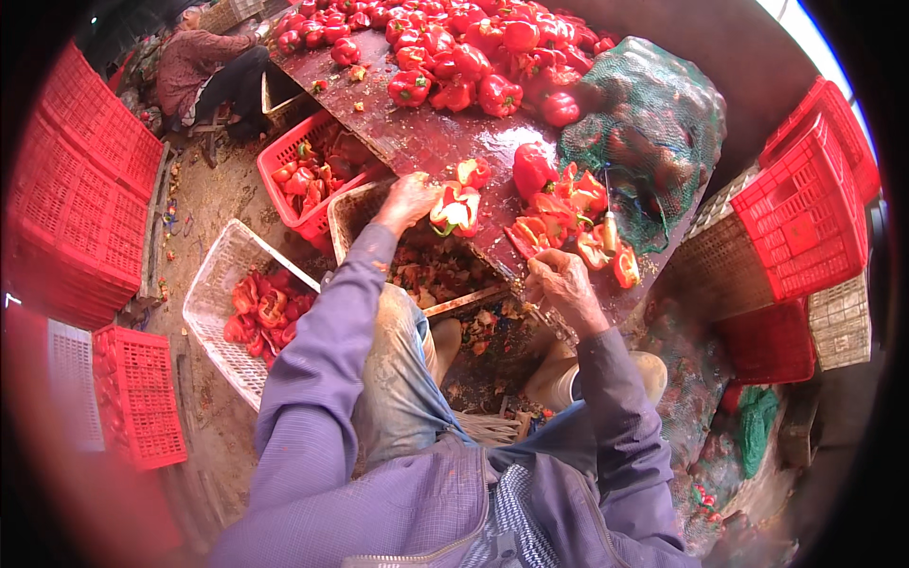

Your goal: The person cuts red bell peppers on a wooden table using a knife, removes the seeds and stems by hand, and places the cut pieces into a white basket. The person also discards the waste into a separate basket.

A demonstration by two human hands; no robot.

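Observation:
My left hand [410, 202] is over the table's near edge, its fingertips close to an opened red bell pepper [456, 207]; whether they touch it I cannot tell. My right hand [562, 287] is at the table edge with thumb and fingers bent together, beside cut red pepper pieces [547, 221]; whether it holds something small is unclear. Among these pieces rests a knife with a wooden handle [609, 233]. A large heap of whole red bell peppers [469, 57] covers the far part of the dark red table [412, 145].
A green mesh sack [646, 121] stands at the table's right. Below the table are a scrap-filled crate [341, 224], a red crate [270, 167] and a white crate [213, 284] of pepper pieces. Stacked crates [802, 213] are at right. Another person [206, 71] sits at upper left.

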